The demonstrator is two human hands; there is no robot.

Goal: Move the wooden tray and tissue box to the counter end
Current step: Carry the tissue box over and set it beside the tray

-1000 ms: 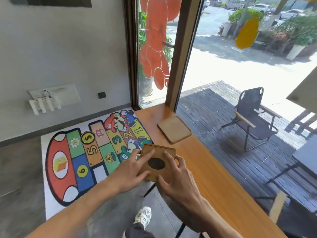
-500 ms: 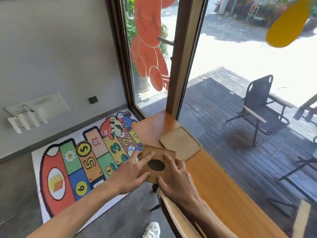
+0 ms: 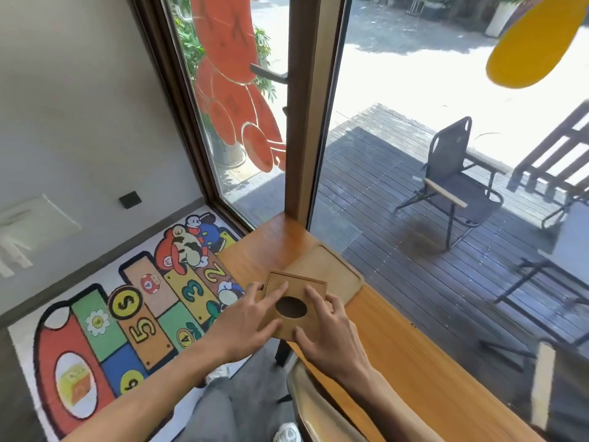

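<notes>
Near the frame's centre, both hands hold the tissue box (image 3: 294,306) on the wooden surface (image 3: 414,362): left hand (image 3: 245,323) and right hand (image 3: 328,333) clasp its sides, fingers spread over its top. Wooden tray (image 3: 331,271) touches the box's upper right.

Strong daylight enters from the windows on the far and right side; the pavement (image 3: 414,87) outside is overexposed to almost white. The folding chair (image 3: 452,186) throws a soft shadow on the deck (image 3: 398,218). The wall box (image 3: 35,221) at the left is blurred. Straight window frames bend toward the edges.
</notes>
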